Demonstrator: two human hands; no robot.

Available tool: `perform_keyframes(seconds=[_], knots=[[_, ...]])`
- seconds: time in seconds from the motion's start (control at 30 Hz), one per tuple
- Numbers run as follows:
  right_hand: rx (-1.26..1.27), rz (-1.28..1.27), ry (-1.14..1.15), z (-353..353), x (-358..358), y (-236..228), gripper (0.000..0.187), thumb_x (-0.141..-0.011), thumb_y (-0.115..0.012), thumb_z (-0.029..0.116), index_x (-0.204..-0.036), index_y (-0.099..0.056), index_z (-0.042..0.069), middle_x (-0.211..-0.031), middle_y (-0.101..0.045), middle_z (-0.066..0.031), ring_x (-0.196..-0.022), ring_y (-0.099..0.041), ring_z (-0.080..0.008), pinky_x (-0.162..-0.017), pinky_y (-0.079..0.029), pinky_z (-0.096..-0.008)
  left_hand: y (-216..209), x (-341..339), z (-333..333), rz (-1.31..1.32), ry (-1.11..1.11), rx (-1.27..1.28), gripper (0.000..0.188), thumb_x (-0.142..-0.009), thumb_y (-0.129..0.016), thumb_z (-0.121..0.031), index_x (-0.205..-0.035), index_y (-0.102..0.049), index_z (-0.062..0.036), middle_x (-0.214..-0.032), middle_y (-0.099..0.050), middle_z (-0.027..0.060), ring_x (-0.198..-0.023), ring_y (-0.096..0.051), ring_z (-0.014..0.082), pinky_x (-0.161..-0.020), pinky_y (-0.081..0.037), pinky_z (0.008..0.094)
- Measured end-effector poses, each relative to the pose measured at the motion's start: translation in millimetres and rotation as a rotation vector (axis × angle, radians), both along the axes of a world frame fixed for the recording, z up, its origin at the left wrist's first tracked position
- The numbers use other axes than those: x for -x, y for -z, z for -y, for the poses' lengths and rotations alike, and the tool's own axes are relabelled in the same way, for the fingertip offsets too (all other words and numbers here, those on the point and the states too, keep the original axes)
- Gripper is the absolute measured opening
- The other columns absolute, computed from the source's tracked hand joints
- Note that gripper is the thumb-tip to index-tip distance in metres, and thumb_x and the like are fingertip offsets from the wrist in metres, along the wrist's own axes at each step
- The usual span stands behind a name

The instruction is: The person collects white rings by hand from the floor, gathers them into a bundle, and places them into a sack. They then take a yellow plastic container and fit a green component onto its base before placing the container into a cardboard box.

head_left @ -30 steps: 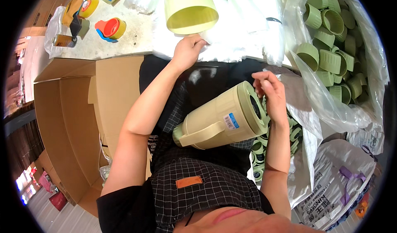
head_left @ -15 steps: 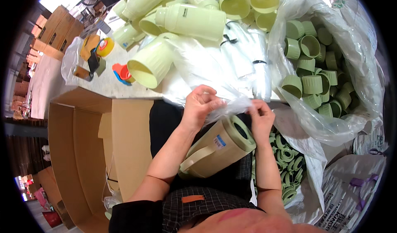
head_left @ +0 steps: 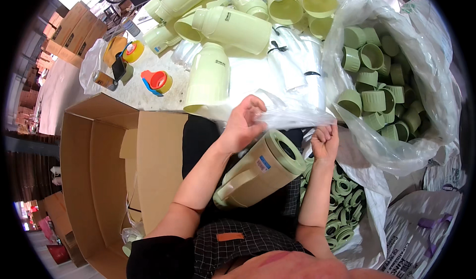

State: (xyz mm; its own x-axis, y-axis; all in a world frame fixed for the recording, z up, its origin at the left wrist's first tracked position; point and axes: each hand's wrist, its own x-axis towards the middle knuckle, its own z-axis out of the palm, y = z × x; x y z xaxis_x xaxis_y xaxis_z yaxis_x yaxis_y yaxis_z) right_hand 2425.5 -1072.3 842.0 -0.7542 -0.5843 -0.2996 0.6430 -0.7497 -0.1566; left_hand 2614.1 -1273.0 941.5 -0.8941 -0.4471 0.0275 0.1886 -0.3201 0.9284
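A clear thin plastic bag (head_left: 293, 114) is stretched sideways between my hands at the table's front edge. My left hand (head_left: 243, 124) pinches its left part, thumb and fingers curled in. At the other end, my right hand (head_left: 325, 139) grips the bag with folded fingers. Below them a beige thermos jug (head_left: 255, 175) with a pale green collar and handle lies tilted across my lap, its dark round opening toward the upper right. A blue-and-white label sits on its side. Neither hand touches the jug. Just beyond my left hand, a pale green thermos shell (head_left: 209, 76) stands on the table.
More green shells (head_left: 235, 28) lie across the table's back, beside bundled clear bags (head_left: 287, 63). Orange tape (head_left: 159, 81) sits at left. An open cardboard box (head_left: 163, 160) stands by my left arm. Green cups fill a plastic sack (head_left: 342, 123) at right; green rings (head_left: 342, 199) lie below.
My hands have moved apart, drawing the plastic bag wider and tauter above the jug. The nearest green shell, tilted before, now stands more upright, uncovered by the plastic.
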Motion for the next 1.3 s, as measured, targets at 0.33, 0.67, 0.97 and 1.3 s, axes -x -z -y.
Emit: perform_keyframes(seconds=[0.33,0.67,0.97,1.3], knots=[[-0.046,-0.184,-0.019,8,-33,26,0.015,-0.103,-0.045,0.015,-0.091,-0.049,0.008,-0.068,-0.040,0.0015,-0.057,-0.037,-0.0084,-0.047,-0.032,-0.0258,67,3,-1,0.235,-0.350,0.059,0.017,-0.087,-0.061,0.004,-0.097,-0.051,-0.0040,-0.083,-0.051,-0.0017,-0.077,-0.046,0.0050,-0.067,-0.038,0.0224],[-1.085,-1.023,0.387,9,-127,-9,0.018,-0.100,-0.049,0.019,-0.090,-0.045,0.005,-0.078,-0.044,-0.0019,-0.070,-0.042,-0.0097,-0.066,-0.036,-0.0241,91,-59,2,0.451,-0.104,-0.293,0.008,-0.095,-0.057,-0.013,-0.095,-0.060,-0.0054,-0.072,-0.052,-0.0044,-0.063,-0.044,0.0037,-0.055,-0.034,0.0208],[-0.602,-0.566,-0.160,-36,-210,8,0.048,-0.097,-0.050,0.023,-0.137,-0.044,-0.004,-0.138,-0.050,-0.0188,-0.128,-0.049,-0.0274,-0.109,-0.034,-0.0361,-22,-149,-59,0.052,-0.157,1.031,0.029,-0.063,-0.083,-0.008,-0.084,-0.064,-0.0077,-0.079,-0.057,0.0063,-0.067,-0.057,0.0267,-0.057,-0.047,0.0361],[-0.682,-1.146,-0.989,21,-244,-21,0.051,-0.081,-0.065,-0.004,-0.129,-0.049,0.001,-0.123,-0.058,-0.0107,-0.110,-0.058,-0.0205,-0.094,-0.047,-0.0346,41,-220,-73,0.285,-0.663,0.905,0.051,-0.072,-0.069,-0.009,-0.120,-0.054,-0.0045,-0.112,-0.059,0.0183,-0.101,-0.060,0.0408,-0.083,-0.051,0.0455]])
